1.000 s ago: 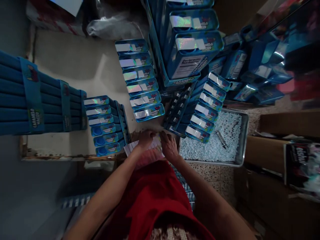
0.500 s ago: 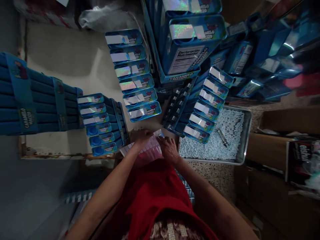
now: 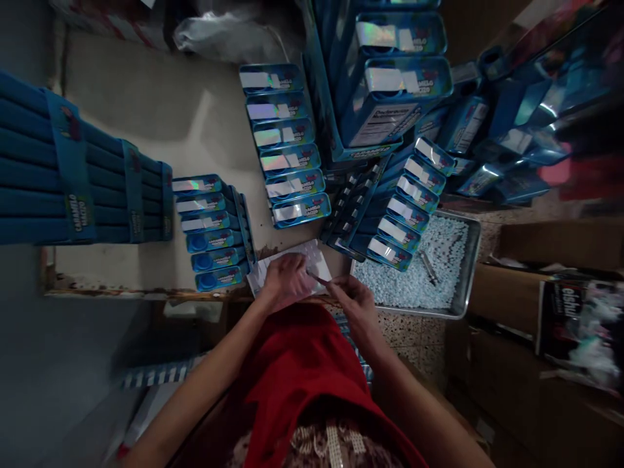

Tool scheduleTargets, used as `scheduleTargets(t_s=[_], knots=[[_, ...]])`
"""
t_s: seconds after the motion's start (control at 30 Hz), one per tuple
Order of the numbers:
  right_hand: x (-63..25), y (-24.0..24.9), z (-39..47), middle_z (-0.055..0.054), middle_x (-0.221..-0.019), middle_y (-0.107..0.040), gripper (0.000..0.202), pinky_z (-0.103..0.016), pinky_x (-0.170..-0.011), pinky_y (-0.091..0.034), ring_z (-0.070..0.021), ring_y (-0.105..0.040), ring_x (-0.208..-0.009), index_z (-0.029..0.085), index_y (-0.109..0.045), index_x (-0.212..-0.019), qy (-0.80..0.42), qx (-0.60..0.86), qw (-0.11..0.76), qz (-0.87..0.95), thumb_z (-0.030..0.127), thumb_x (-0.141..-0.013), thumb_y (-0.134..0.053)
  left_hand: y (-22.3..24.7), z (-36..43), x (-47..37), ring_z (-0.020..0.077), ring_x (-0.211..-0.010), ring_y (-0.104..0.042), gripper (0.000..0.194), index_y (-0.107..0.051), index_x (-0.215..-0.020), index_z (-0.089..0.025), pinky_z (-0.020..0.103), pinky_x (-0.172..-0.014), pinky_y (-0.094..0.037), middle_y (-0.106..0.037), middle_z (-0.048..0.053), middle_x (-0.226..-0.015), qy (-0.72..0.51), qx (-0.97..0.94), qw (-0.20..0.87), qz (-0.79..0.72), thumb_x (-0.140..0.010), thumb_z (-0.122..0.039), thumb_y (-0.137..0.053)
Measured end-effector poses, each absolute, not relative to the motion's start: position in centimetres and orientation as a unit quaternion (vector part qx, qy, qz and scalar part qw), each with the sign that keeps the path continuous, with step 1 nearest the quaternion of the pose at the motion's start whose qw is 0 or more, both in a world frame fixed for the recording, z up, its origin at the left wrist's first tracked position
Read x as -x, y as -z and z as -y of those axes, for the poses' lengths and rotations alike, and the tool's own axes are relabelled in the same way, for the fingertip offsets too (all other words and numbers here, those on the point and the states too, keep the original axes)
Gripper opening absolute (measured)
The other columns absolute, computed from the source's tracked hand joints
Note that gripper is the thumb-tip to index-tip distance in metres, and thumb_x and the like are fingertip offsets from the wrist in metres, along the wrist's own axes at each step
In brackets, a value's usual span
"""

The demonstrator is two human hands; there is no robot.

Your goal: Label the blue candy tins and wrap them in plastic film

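Slanting lengthwise down-right, thin strip [image 3: 319,280], right hand [image 3: 355,298] pinching its end (left hand [image 3: 286,276] curled, hold unclear).

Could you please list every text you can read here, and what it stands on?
"CARAMELO MACIZO": band
"CARAMELO MACIZO": small tins
"CARAMELO": display tray
"Declaración Nutrimental", faint: large tin; its smaller print is unreadable.
Black packet: letters too blurred to be sure.
Sheet: nothing readable.

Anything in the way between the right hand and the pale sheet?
Nothing visible blocks the right hand from the sheet's right side; the thin dark strip at its fingertips reaches over that side. Only the left hand lies over the middle, hiding part of it.
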State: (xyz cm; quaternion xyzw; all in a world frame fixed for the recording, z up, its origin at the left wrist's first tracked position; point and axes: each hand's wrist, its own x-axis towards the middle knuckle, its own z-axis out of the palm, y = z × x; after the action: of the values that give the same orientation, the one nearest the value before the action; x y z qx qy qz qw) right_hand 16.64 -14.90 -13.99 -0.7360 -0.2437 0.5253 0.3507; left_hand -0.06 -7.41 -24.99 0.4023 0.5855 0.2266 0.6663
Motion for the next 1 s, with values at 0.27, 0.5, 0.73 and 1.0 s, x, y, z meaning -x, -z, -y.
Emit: scheduleTargets(t_s=[0.27, 0.5, 0.73, 1.0], knots=[[-14.5, 10.4, 14.5, 0.000, -0.071, -0.069, 0.017, -0.024, -0.062, -0.048, -0.0136, -0.059, -0.064, 0.019, -0.074, -0.079, -0.582, 0.696, 0.371, 0.197, 0.036, -0.079, -0.077, 18.0, 10.7, 2.7, 0.0202, -0.079, -0.071, 0.043, -0.076, -0.088, -0.017, 0.034, -0.080, -0.058, -0.076, 0.008, -0.087, -0.232, -0.157, 0.801, -0.529, -0.065, -0.050, -0.089], [-9.5, 10.0, 12.6, -0.006, -0.077, -0.075, 0.034, -0.028, -0.053, -0.051, -0.0186, -0.065, -0.064, 0.017, -0.080, -0.083, -0.537, 0.728, 0.337, 0.262, 0.050, -0.075, -0.083, 12.7, 11.5, 8.3, 0.0160, -0.066, -0.064, 0.028, -0.071, -0.078, -0.019, 0.028, -0.066, -0.055, -0.070, 0.001, -0.072, -0.320, -0.233, 0.675, -0.622, -0.077, -0.045, -0.080], [0.3, 11.7, 5.3, -0.002, -0.068, -0.070, 0.034, -0.025, -0.051, -0.046, -0.0158, -0.060, -0.058, 0.018, -0.079, -0.080, -0.470, 0.706, 0.349, 0.400, 0.051, -0.083, -0.072, 12.0, 5.8, 16.5, 0.0165, -0.065, -0.064, 0.029, -0.073, -0.079, -0.018, 0.026, -0.062, -0.052, -0.070, 0.002, -0.070, -0.391, -0.293, 0.521, -0.700, -0.075, -0.046, -0.081], [2.4, 13.4, 1.0, 0.002, -0.057, -0.063, 0.031, -0.025, -0.057, -0.036, -0.0151, -0.057, -0.055, 0.021, -0.079, -0.076, -0.334, 0.758, 0.248, 0.502, 0.050, -0.083, -0.069, 15.9, 1.1, 19.0, 0.0161, -0.062, -0.062, 0.032, -0.073, -0.075, -0.015, 0.028, -0.061, -0.053, -0.070, 0.004, -0.068, -0.397, -0.292, 0.547, -0.676, -0.070, -0.044, -0.084]])
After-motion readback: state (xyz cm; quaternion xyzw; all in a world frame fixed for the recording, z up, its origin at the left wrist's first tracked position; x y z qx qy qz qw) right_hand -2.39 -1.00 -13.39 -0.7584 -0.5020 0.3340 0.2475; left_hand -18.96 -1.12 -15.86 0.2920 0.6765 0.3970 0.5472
